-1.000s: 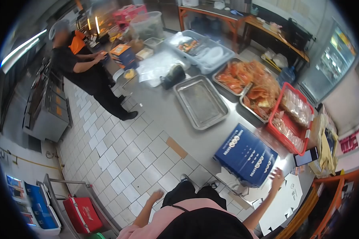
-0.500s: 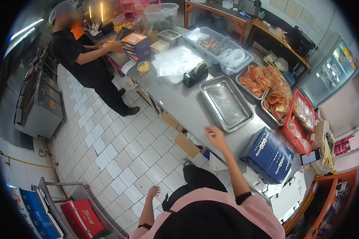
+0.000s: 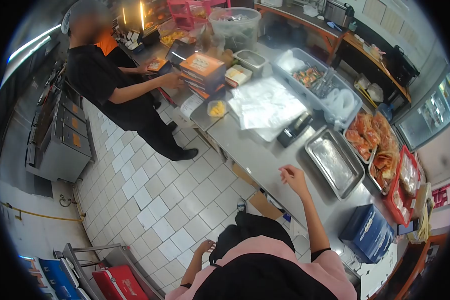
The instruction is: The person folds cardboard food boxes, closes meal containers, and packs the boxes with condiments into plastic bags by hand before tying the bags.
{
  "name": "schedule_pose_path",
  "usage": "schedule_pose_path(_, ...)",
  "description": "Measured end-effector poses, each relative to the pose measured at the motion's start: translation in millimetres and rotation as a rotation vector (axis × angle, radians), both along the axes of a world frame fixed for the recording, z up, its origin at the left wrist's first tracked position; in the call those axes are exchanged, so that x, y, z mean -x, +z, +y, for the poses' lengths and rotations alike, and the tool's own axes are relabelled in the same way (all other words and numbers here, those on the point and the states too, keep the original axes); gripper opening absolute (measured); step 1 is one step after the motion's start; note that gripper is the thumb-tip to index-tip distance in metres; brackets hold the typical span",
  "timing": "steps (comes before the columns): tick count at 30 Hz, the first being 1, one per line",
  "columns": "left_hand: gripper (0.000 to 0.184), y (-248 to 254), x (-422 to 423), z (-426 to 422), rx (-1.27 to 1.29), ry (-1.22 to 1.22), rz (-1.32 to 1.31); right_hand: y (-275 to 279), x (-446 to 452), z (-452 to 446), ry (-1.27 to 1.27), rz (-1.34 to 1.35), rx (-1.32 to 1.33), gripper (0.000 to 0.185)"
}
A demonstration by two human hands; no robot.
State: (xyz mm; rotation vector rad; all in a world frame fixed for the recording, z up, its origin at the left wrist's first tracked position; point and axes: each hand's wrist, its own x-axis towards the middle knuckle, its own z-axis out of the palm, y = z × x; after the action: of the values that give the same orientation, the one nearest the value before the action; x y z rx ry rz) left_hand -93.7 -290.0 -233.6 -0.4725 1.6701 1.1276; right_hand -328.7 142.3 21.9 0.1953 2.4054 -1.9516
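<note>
Though apart, two hands (image 3: 293,180) (image 3: 205,246); one dispenser (image 3: 295,129)

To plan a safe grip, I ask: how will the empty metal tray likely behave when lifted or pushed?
The metal tray probably stays stiff, having raised walls. It looks empty, so may feel fairly light. Lying flat on the smooth table, it would likely slide rather than tip.

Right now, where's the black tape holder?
In the head view, the black tape dispenser is right of centre on the steel table, beyond the right hand, between the clear plastic bags and the metal tray.
</note>
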Motion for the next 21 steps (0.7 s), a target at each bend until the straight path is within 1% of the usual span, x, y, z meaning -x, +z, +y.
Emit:
schedule_pose_path(1, 0.029, -3, 7, -16, 0.002, 0.003, -0.005, 2, 27, -14, 0.010, 0.096, -0.145, 0.016)
schedule_pose_path(2, 0.028, -3, 7, -30, 0.034, 0.176, -0.002, 2, 52, -27, 0.018, 0.181, -0.290, 0.022)
schedule_pose_path(3, 0.027, -2, 6, -43, 0.065, 0.348, -0.001, 6, 75, -42, -0.014, 0.328, -0.437, 0.031)
schedule_pose_path(4, 0.026, 0, 10, -59, -0.009, 0.465, -0.035, 12, 100, -54, -0.044, 0.484, -0.589, 0.041)
schedule_pose_path(5, 0.026, 1, 18, -71, -0.086, 0.584, -0.065, 15, 126, -62, -0.057, 0.464, -0.794, 0.048)
schedule_pose_path(6, 0.024, 4, 30, -74, -0.010, 0.528, -0.049, 13, 150, -68, -0.068, 0.442, -0.997, 0.055)
schedule_pose_path(7, 0.023, 7, 41, -82, -0.041, 0.541, -0.061, 7, 171, -68, -0.061, 0.439, -1.003, 0.055)
schedule_pose_path(9, 0.023, 14, 65, -84, 0.044, 0.458, -0.031, -3, 205, -61, 0.041, 0.314, -1.274, 0.051)
schedule_pose_path(10, 0.023, 18, 82, -87, 0.027, 0.403, -0.029, 1, 220, -53, 0.157, 0.136, -1.101, 0.042)
schedule_pose_path(11, 0.023, 20, 101, -88, 0.006, 0.348, -0.024, 4, 236, -45, 0.144, 0.140, -1.104, 0.042)
schedule_pose_path(13, 0.024, -14, 134, -104, -0.007, 0.224, 0.038, -2, 250, -24, 0.118, 0.169, -0.971, 0.032)
schedule_pose_path(14, 0.025, -41, 152, -117, -0.142, 0.287, 0.028, -2, 258, -8, 0.090, 0.124, -0.793, 0.027)
schedule_pose_path(15, 0.025, -14, 180, -104, 0.034, 0.187, 0.102, -1, 266, 6, 0.061, 0.083, -0.613, 0.023)
schedule_pose_path(16, 0.027, 7, 204, -97, 0.037, 0.159, 0.249, 0, 269, 17, -0.011, -0.034, -0.371, 0.020)
schedule_pose_path(17, 0.029, -1, 222, -100, -0.117, 0.247, 0.396, 2, 269, 20, -0.083, -0.150, -0.124, 0.018)
schedule_pose_path(18, 0.029, 45, 253, -82, 0.045, 0.103, 0.505, 4, 267, 16, -0.134, -0.107, 0.016, 0.020)
schedule_pose_path(19, 0.027, 71, 277, -69, 0.029, 0.142, 0.532, 0, 267, 9, -0.127, -0.112, 0.021, 0.020)
schedule_pose_path(20, 0.025, 85, 299, -59, 0.014, 0.182, 0.560, -5, 266, 2, -0.208, -0.096, 0.015, 0.018)
schedule_pose_path(21, 0.023, 91, 319, -52, -0.006, 0.151, 0.622, -10, 266, -4, -0.288, -0.080, 0.008, 0.017)
